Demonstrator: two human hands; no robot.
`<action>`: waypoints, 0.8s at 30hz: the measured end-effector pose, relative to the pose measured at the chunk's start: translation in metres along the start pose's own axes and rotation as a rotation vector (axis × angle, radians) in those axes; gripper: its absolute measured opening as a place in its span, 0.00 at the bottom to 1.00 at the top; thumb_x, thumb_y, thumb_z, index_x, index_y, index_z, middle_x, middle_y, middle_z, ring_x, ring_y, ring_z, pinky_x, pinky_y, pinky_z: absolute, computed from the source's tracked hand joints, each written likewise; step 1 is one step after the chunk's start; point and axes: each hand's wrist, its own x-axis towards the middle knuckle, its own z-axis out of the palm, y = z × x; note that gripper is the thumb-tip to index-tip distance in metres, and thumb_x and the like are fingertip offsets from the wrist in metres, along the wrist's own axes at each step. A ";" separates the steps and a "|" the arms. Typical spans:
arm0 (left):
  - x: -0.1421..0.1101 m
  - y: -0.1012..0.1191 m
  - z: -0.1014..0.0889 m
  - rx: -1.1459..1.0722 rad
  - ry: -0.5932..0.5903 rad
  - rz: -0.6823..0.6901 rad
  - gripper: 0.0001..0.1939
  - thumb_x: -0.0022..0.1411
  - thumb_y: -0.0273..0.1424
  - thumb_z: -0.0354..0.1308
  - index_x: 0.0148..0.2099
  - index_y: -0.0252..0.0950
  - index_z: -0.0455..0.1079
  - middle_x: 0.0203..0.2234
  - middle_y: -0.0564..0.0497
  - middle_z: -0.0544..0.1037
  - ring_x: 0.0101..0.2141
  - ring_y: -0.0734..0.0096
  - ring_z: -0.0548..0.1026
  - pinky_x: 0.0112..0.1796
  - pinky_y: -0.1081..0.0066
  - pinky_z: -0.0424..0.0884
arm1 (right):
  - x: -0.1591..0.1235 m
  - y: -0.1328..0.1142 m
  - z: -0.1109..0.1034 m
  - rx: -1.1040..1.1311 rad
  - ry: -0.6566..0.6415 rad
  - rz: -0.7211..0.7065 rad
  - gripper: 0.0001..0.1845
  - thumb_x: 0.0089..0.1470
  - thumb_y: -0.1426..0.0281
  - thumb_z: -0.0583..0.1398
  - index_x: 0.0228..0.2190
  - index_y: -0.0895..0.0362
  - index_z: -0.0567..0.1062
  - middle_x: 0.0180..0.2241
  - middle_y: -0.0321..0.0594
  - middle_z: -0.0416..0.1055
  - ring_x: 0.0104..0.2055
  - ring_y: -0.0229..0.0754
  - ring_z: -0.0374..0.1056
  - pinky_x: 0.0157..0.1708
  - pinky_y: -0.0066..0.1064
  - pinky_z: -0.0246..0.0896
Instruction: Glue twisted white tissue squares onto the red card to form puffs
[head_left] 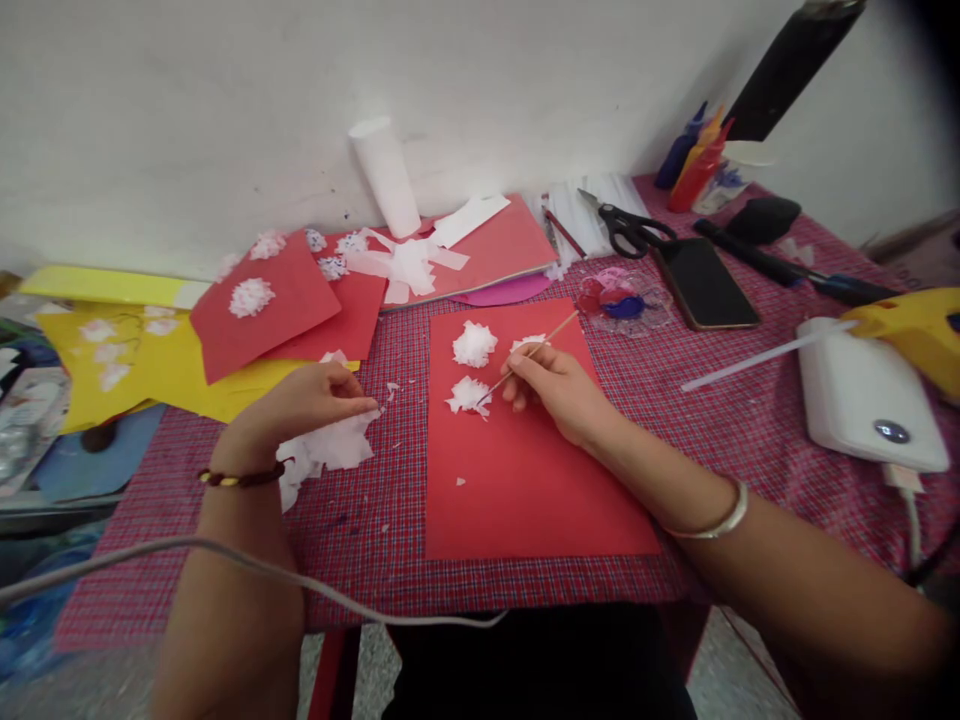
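Note:
My right hand [551, 385] is closed in a pinch around a thin wooden stick [559, 328]. The stick's lower tip touches a white crumpled-paper tuft [469, 394] on a red sheet of paper [517, 490]. A second white tuft [474, 344] sits just above it, and a third [531, 341] is partly hidden behind my right hand. Over to the left, my left hand [322, 400] is held with thumb and fingers pressed together; whatever is between them is too small to name. Beneath it lie torn pieces of white tissue paper [334, 445].
Behind are decorated red cards [262, 300], a white paper roll [386, 175] and scissors [630, 228]. Right of the sheet are a paint palette [624, 300], a phone [705, 282], a power bank [870, 400] and a yellow glue gun [915, 330]. A white cable [300, 577] crosses in front.

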 end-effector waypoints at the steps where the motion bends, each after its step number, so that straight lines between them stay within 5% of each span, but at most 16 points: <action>1: 0.002 0.001 0.002 -0.008 -0.013 0.043 0.15 0.50 0.45 0.63 0.23 0.39 0.73 0.18 0.50 0.74 0.20 0.70 0.70 0.19 0.73 0.60 | 0.000 0.000 0.000 0.004 -0.001 -0.002 0.11 0.55 0.63 0.58 0.27 0.57 0.67 0.19 0.34 0.70 0.18 0.32 0.62 0.21 0.27 0.58; 5: 0.004 0.020 0.008 -0.238 0.075 0.140 0.11 0.53 0.40 0.62 0.23 0.39 0.72 0.20 0.50 0.74 0.23 0.70 0.71 0.23 0.73 0.64 | 0.001 0.000 0.000 0.022 0.014 -0.009 0.12 0.55 0.61 0.59 0.27 0.57 0.68 0.19 0.33 0.71 0.19 0.32 0.63 0.21 0.27 0.58; 11: 0.000 0.075 0.033 -0.775 0.212 0.033 0.08 0.52 0.35 0.64 0.28 0.37 0.69 0.19 0.55 0.72 0.19 0.78 0.66 0.21 0.77 0.62 | -0.006 -0.009 0.002 0.066 -0.068 -0.144 0.10 0.56 0.62 0.59 0.31 0.57 0.70 0.25 0.36 0.75 0.21 0.32 0.65 0.25 0.28 0.61; 16: 0.003 0.099 0.052 -0.854 0.237 -0.028 0.08 0.51 0.33 0.65 0.29 0.36 0.71 0.18 0.55 0.73 0.19 0.78 0.68 0.21 0.78 0.64 | -0.014 -0.015 0.009 -0.005 -0.138 -0.199 0.06 0.58 0.66 0.58 0.35 0.57 0.70 0.29 0.36 0.75 0.25 0.32 0.67 0.28 0.28 0.63; 24: 0.000 0.106 0.055 -0.831 0.221 -0.026 0.07 0.51 0.33 0.65 0.29 0.36 0.72 0.18 0.55 0.74 0.19 0.77 0.70 0.21 0.77 0.66 | -0.014 -0.007 0.014 -0.023 -0.181 -0.251 0.03 0.59 0.69 0.56 0.36 0.55 0.69 0.34 0.38 0.74 0.38 0.36 0.71 0.32 0.29 0.64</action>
